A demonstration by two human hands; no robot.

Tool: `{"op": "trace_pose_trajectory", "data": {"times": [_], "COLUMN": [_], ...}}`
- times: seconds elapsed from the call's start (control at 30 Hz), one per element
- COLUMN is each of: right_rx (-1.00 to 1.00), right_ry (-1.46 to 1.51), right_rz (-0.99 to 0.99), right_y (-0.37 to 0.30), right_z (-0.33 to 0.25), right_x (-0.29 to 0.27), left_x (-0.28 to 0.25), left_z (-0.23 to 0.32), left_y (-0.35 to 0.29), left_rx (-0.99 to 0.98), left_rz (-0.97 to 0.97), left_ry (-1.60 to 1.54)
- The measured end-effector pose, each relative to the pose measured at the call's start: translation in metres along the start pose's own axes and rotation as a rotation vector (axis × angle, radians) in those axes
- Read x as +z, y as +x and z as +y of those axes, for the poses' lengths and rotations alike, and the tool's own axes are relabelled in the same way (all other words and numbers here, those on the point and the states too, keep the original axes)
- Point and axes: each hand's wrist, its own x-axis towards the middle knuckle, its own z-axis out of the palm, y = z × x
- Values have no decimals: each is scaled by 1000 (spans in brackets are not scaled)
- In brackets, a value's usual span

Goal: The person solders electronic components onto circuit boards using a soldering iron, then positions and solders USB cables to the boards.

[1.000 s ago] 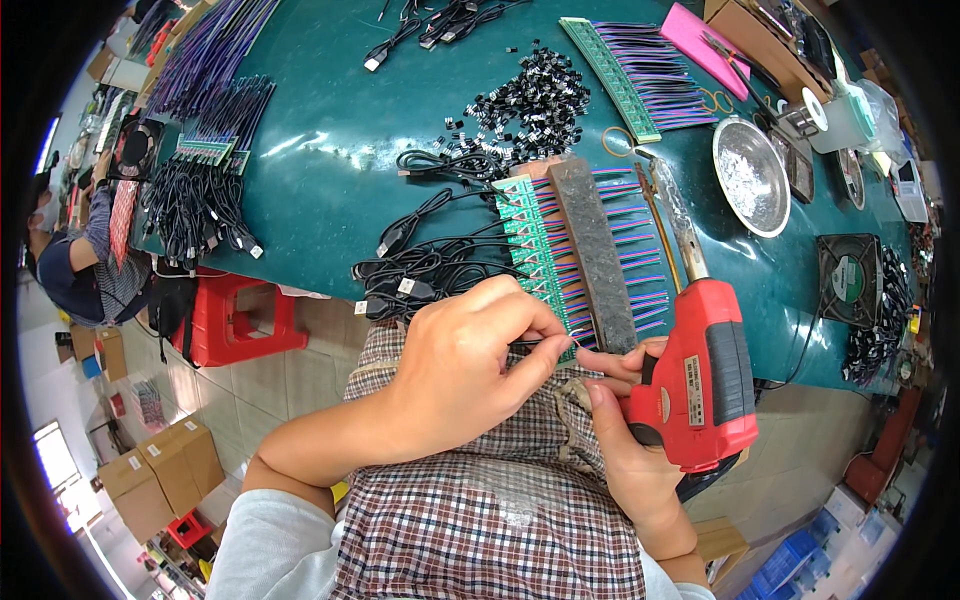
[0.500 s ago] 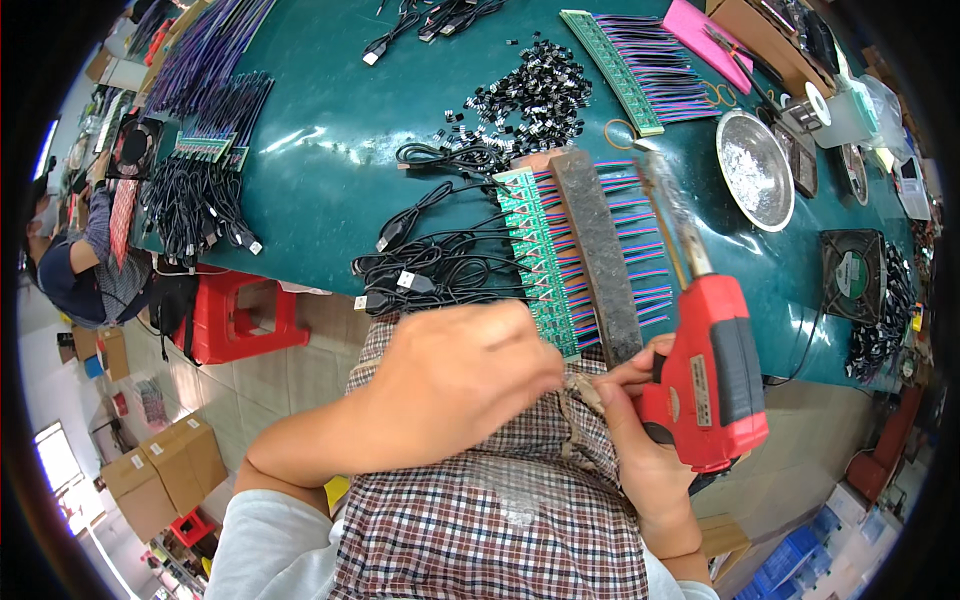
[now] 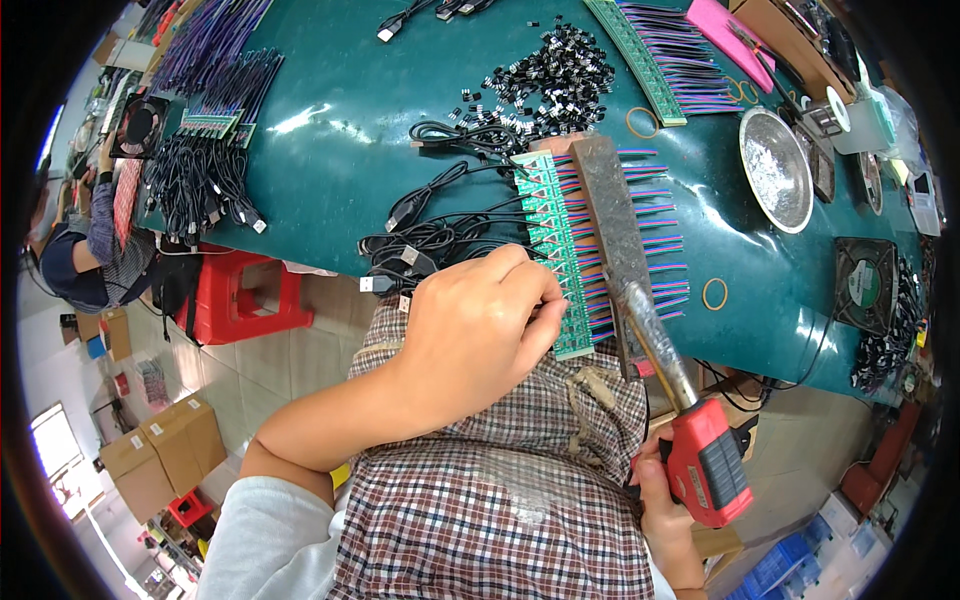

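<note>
My right hand (image 3: 664,505) grips a red and black soldering gun (image 3: 708,462) at the lower right, its metal barrel pointing up and left over the end of a dark metal bar (image 3: 612,220). That bar lies across the striped wires (image 3: 655,243) attached to a green circuit board strip (image 3: 545,210). By the strip's near end is my left hand (image 3: 478,325), fingers pinched together; whatever is between them is hidden. Black USB cables (image 3: 430,215) run from the strip's left side, partly behind this hand. A checked apron (image 3: 470,510) covers my lap.
Small black connectors (image 3: 560,80) lie heaped beyond the strip. Another wired board (image 3: 640,60), a metal bowl (image 3: 776,170) and a fan (image 3: 864,285) are on the right. Cable bundles (image 3: 200,180) and a red stool (image 3: 250,300) are left, near another person (image 3: 85,260).
My left hand has moved from beside my right hand to the board's near end. My right hand has lowered the soldering gun, tilting its barrel left. The view has shifted slightly.
</note>
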Motion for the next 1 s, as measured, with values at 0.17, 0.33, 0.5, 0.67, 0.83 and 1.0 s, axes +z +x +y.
{"op": "trace_pose_trajectory", "data": {"times": [0.17, 0.33, 0.5, 0.67, 0.83, 1.0], "right_rx": [-129, -180, -180, -194, -144, -193], "right_ry": [-312, -387, -385, -365, -338, -376], "right_rz": [-108, -168, -168, -178, -178, -107], "right_y": [-1, 1, 2, 5, 5, 0], "right_z": [32, 36, 37, 37, 34, 34], "right_x": [-21, -26, -24, -22, -21, -23], "left_x": [2, 2, 2, 2, 2, 3], "left_z": [-1, -1, -1, -1, 0, 0], "left_y": [-1, -1, -1, -1, -1, 0], "left_rx": [-7, -7, -7, -11, -21, -14], "left_rz": [-3, -2, -8, -4, -6, -3], "left_ry": [16, 19, 5, 8, 20, 22]}}
